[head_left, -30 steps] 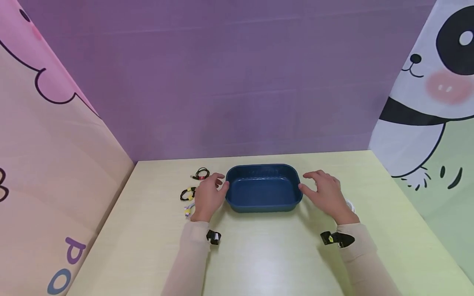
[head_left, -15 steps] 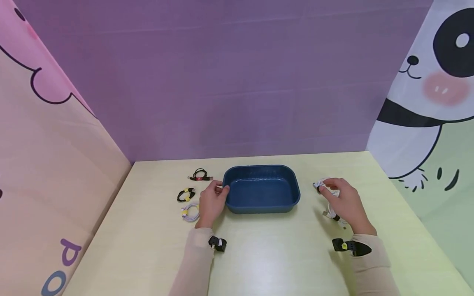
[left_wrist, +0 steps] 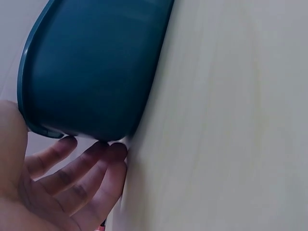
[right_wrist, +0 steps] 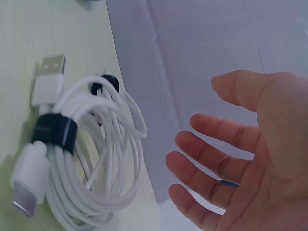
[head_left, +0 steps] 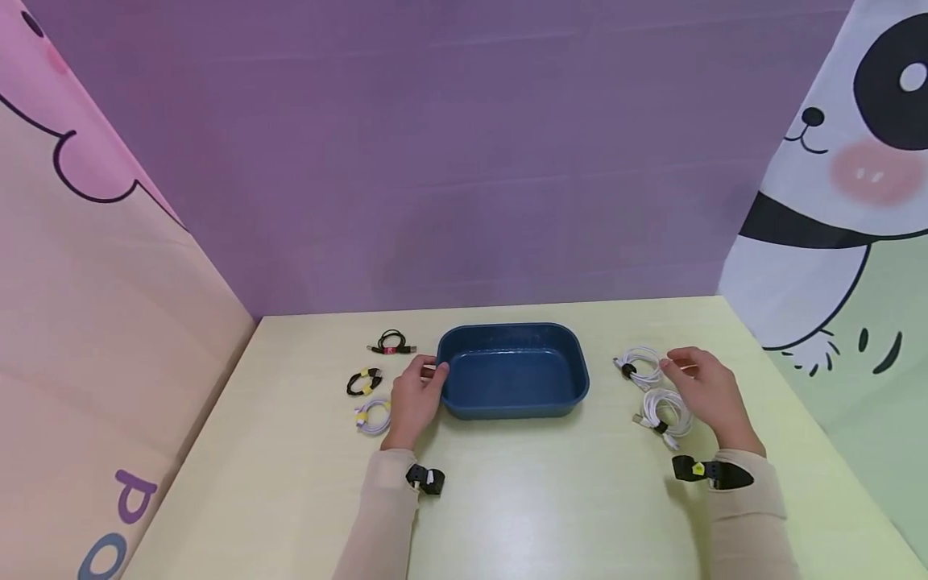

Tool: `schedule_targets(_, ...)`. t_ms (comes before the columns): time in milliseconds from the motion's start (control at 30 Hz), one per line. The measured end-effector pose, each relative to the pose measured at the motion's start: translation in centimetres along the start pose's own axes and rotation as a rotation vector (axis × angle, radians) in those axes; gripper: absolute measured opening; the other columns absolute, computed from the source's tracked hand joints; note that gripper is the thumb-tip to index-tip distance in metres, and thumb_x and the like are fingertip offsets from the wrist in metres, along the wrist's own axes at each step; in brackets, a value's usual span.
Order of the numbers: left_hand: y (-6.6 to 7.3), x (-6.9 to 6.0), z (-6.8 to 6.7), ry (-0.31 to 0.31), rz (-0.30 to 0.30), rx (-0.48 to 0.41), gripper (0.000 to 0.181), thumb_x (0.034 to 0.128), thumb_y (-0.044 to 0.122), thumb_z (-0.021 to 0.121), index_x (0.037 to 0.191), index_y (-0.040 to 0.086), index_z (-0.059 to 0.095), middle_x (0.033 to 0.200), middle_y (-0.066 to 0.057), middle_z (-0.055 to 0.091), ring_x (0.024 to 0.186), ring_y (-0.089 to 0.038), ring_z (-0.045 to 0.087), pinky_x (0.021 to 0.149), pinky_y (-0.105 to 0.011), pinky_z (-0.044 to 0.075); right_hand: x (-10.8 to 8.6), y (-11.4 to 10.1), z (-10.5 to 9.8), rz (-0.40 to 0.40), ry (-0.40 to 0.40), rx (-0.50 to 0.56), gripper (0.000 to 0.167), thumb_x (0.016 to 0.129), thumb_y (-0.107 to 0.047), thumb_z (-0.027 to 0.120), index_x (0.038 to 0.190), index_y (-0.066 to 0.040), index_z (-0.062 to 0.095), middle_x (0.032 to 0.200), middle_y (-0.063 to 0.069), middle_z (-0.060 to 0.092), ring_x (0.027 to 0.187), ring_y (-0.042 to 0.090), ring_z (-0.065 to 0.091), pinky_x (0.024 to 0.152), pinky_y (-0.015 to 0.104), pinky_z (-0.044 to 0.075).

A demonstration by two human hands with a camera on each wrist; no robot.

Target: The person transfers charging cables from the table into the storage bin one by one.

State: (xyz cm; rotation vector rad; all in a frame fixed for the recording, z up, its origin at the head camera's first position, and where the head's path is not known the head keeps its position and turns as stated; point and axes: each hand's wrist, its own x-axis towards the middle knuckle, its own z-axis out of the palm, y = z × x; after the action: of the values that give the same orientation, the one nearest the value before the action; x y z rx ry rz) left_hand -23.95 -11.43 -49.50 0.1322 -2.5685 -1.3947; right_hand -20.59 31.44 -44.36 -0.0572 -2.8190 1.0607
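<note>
In the head view a dark blue plastic tray (head_left: 515, 412) rests on the table. My left hand (head_left: 416, 403) holds its left end. In the left wrist view the thumb lies at the rim and the bent fingers (left_wrist: 72, 171) touch the outer wall. Two coiled white USB cables lie right of the tray: a farther cable (head_left: 641, 366) and a nearer cable (head_left: 667, 412), each bundled with a black strap. My right hand (head_left: 710, 395) hovers just right of them. In the right wrist view its fingers (right_wrist: 211, 166) are spread and relaxed, apart from the coils, holding nothing.
Left of the tray lie a black cable with a red strap (head_left: 392, 344), a black cable with yellow bands (head_left: 365, 382) and a pale lilac coiled cable (head_left: 373, 416). A purple cloth wall (head_left: 464, 177) stands behind the table (head_left: 522, 499).
My right hand has left the tray's right end, passed over the white cables and moved right, uncovering both coils. My left hand has stayed at the tray's left end.
</note>
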Motion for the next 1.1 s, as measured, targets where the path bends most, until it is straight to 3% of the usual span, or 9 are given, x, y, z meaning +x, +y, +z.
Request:
schedule_targets(200, -0.1, 0.0, 0.0, -0.036, 0.003, 0.013, 0.034, 0.1029, 0.039, 0.06, 0.122, 0.013, 0.069, 0.102, -0.01, 0.076, 0.092, -0.025, 0.072, 0.081, -0.041, 0.055, 0.2, 1.2, -0.5, 0.027, -0.054, -0.03, 0.05, 0.107, -0.038, 0.048, 0.133, 0.005, 0.057, 0.129, 0.031, 0.061, 0.116, 0.049, 0.06, 0.09, 0.057, 0.049)
schedule_targets(433, -0.4, 0.0, -0.4, -0.03, -0.003, 0.019, 0.034, 0.1031, 0.039, 0.06, 0.122, 0.012, 0.069, 0.103, -0.01, 0.076, 0.094, -0.024, 0.072, 0.082, -0.042, 0.055, 0.3, 2.9, -1.3, 0.03, -0.216, -0.117, 0.044, 0.106, -0.032, 0.053, 0.126, 0.007, 0.059, 0.119, 0.032, 0.063, 0.105, 0.044, 0.062, 0.078, 0.041, 0.049)
schedule_targets(700, -0.4, 0.2, -0.5, -0.029, -0.006, 0.042, 0.038, 0.1056, 0.042, 0.054, 0.122, 0.012, 0.07, 0.102, -0.009, 0.075, 0.096, -0.025, 0.069, 0.083, -0.042, 0.054, 0.4, 3.5, -1.4, 0.076, -0.358, -0.124, 0.045, 0.103, -0.033, 0.057, 0.125, 0.007, 0.058, 0.117, 0.031, 0.064, 0.099, 0.038, 0.063, 0.075, 0.037, 0.048)
schedule_targets(900, -0.3, 0.3, -0.4, -0.037, -0.023, 0.053, 0.04, 0.1062, 0.044, 0.052, 0.123, 0.012, 0.07, 0.102, -0.01, 0.075, 0.096, -0.027, 0.069, 0.083, -0.043, 0.054, 0.2, 3.8, -1.2, 0.106, -0.405, -0.103, 0.039, 0.101, -0.031, 0.062, 0.116, 0.005, 0.06, 0.099, 0.017, 0.065, 0.086, 0.024, 0.057, 0.07, 0.032, 0.044)
schedule_targets(1100, -0.5, 0.4, -0.1, -0.048, -0.018, 0.053, 0.04, 0.1063, 0.045, 0.051, 0.123, 0.013, 0.069, 0.101, -0.009, 0.074, 0.095, -0.027, 0.069, 0.083, -0.042, 0.053, 0.0, 4.3, -1.4, 0.125, -0.412, -0.117, 0.037, 0.099, -0.033, 0.066, 0.105, 0.003, 0.06, 0.092, 0.01, 0.062, 0.083, 0.022, 0.054, 0.069, 0.032, 0.041)
